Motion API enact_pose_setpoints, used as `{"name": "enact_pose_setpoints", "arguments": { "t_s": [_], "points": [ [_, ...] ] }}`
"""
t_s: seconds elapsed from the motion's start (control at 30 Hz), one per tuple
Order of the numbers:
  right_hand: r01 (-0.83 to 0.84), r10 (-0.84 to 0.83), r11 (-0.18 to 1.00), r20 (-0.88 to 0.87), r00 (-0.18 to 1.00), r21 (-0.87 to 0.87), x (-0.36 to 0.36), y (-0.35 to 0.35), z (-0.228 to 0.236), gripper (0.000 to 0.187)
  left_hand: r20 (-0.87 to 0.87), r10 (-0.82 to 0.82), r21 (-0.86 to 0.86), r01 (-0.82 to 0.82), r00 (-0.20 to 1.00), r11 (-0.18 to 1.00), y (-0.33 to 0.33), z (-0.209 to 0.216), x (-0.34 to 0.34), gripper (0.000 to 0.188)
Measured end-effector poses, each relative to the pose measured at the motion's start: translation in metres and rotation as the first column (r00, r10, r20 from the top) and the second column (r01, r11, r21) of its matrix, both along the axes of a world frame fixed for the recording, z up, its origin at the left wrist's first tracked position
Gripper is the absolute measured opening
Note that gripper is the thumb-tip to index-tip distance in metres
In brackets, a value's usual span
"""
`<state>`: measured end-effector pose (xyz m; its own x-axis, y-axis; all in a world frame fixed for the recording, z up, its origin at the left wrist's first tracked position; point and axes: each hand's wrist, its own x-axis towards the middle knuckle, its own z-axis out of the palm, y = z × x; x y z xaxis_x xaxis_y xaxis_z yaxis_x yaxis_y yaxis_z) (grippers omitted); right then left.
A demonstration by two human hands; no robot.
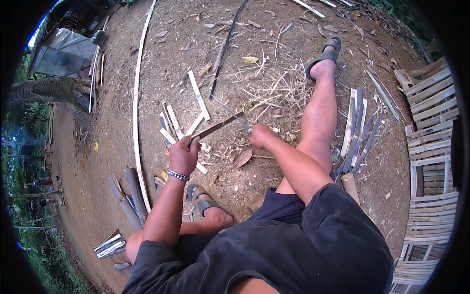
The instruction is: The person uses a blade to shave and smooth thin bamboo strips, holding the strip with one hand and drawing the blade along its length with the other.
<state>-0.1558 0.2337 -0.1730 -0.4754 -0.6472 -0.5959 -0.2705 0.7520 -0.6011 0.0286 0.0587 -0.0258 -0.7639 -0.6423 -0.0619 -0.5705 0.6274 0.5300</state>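
Gripping the brown strip [218, 127] by its near end, left hand [183, 158], probably to stay clear of the knife [228, 109] our right hand [262, 136] holds; its blade crosses the strip, far of our left foot [217, 215]. Slats [348, 128] lie right, likely for reach.

Bare soil [78, 161], scattered shavings [281, 95] and green foliage [36, 250] show an outdoor work yard [379, 206]

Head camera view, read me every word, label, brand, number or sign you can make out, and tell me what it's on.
None readable.
Left hand's strip: no lettering visible.
Right hand's knife: too thin and small to tell.
Dark shirt: no lettering visible.
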Motion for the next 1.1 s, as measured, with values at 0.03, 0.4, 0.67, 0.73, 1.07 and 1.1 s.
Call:
{"name": "enact_pose_setpoints", "arguments": {
  "t_s": [0.03,0.4,0.67,0.73,1.07,1.1],
  "points": [
    [0.025,-0.024,0.999,0.045,0.999,-0.027,-0.002,0.000,-0.007,0.022,0.025,-0.001,0.015,0.000,1.000,1.000,0.000,-0.001,0.000,0.026],
    [0.060,-0.054,0.997,-0.103,0.993,0.058,0.000,0.023,-0.071,0.027,-0.034,0.016,0.001,-0.016,0.999,1.000,-0.003,-0.002,-0.004,0.025],
    [0.074,-0.068,0.996,-0.146,0.987,0.041,0.007,0.030,-0.102,0.026,-0.301,0.346,0.550,-0.134,0.889,0.824,-0.069,0.018,0.030,0.024],
    [0.303,-0.298,0.953,0.202,0.933,0.004,0.010,0.021,-0.083,0.031,-0.339,0.438,0.642,-0.135,0.833,0.754,-0.083,0.028,0.043,0.021],
    [0.813,-0.299,0.562,0.881,0.367,-0.148,0.000,0.024,0.033,0.033,-0.200,0.483,0.864,-0.079,0.853,0.498,-0.080,0.012,0.062,0.015],
    [0.827,-0.239,0.524,0.896,0.373,-0.204,0.000,0.027,0.034,0.029,-0.194,0.465,0.861,-0.078,0.864,0.503,-0.082,0.013,0.061,0.013]
  ]
}}
